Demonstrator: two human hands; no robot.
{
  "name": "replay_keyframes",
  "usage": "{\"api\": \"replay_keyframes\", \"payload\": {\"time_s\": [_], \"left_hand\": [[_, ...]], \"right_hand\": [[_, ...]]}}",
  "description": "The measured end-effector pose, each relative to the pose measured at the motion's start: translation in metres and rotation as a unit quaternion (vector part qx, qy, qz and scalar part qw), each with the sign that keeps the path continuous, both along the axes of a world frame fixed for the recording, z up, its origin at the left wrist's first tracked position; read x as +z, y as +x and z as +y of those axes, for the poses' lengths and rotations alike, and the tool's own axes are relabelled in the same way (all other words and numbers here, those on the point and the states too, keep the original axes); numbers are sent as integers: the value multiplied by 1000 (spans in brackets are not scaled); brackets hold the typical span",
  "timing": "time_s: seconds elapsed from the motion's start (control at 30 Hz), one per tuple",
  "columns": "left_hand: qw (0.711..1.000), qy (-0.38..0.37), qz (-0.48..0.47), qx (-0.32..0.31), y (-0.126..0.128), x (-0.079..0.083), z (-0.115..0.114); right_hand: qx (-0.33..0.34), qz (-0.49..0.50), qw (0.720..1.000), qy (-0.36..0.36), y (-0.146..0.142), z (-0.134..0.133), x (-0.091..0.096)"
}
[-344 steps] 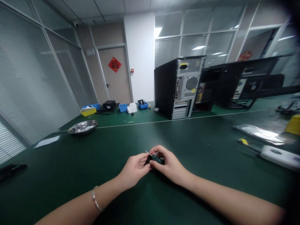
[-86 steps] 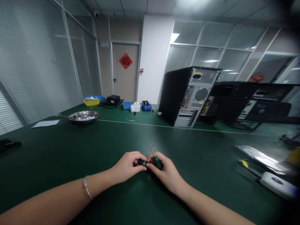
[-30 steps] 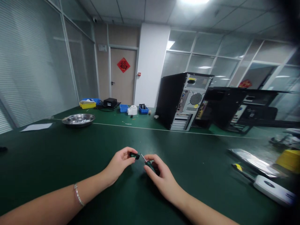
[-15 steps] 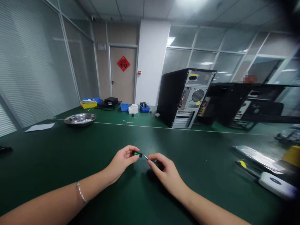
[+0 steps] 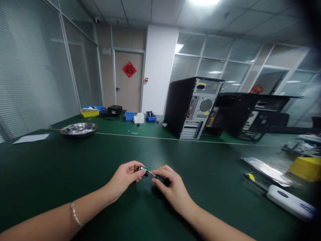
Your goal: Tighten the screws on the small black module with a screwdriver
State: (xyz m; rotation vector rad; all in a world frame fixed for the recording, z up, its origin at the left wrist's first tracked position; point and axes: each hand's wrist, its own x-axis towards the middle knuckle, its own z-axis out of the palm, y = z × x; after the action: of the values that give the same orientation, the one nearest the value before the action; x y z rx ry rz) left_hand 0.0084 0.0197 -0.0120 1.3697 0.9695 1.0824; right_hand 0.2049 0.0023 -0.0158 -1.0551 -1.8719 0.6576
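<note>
Between the thumb and fingers of my left hand (image 5: 129, 174) is a small black part with a green circuit board (image 5: 143, 169). My right hand (image 5: 170, 185) is closed around the dark handle of a screwdriver (image 5: 151, 173). Its thin metal shaft points left, and the tip meets the right end of the small part, though I cannot tell whether it sits in a screw. Both hands are held over the green table (image 5: 107, 154). My right fingers hide much of the handle.
Computer towers (image 5: 194, 107) stand at the back right. A metal bowl (image 5: 67, 134) with small white pieces, paper (image 5: 31, 138) and blue bins (image 5: 151, 118) lie farther back. On the right are a white power strip (image 5: 288, 199), a flat silvery packet (image 5: 265, 170) and a yellow bin (image 5: 306, 168).
The screwdriver tip, just apart from the small part before, now meets it. The part has turned slightly in my left hand. The whole view has shifted a little.
</note>
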Motion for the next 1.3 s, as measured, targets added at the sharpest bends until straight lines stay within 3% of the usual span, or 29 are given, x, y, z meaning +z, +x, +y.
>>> {"api": "replay_keyframes", "payload": {"time_s": [0.23, 0.53, 0.8, 1.13, 1.3], "left_hand": [[997, -37, -55, -41, 0, 1, -1], [999, -7, -21, -34, 0, 1, -2], [999, -23, -3, -48, 0, -1, 0], [989, -85, -78, -92, -4, 5, 1], [990, -73, -92, -83, -2, 2, 1]], "right_hand": [[9, -9, 1000, -7, -1, -2, 0], [8, -24, 1000, 6, -1, -4, 3], [21, -15, 1000, 10, -1, -4, 5], [37, -6, 999, 7, 0, -2, 2], [41, -10, 999, 7, 0, -1, 1]]}}
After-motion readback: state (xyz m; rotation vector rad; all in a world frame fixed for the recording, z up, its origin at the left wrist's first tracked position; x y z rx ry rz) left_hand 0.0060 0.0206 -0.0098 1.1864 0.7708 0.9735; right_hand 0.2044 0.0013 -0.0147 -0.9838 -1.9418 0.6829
